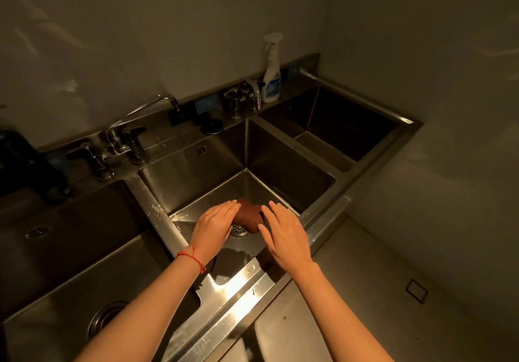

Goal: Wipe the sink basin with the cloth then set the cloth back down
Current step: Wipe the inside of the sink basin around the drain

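Observation:
A brown cloth (248,215) lies bunched on the floor of the middle sink basin (196,170), just above the round drain (239,230). My left hand (216,228) hovers flat at the cloth's left side, fingers straight, its fingertips over the cloth's edge. My right hand (283,233) is at the cloth's right side, fingers straight too, close to the cloth. Neither hand is curled around the cloth. Part of the cloth and of the drain is hidden under my left hand.
The steel unit has a left basin (70,249) and a right basin (337,125). A tap (140,111) stands at the back left, a second tap (254,91) and a white spray bottle (271,80) at the back. A round stopper (212,125) lies on the ledge.

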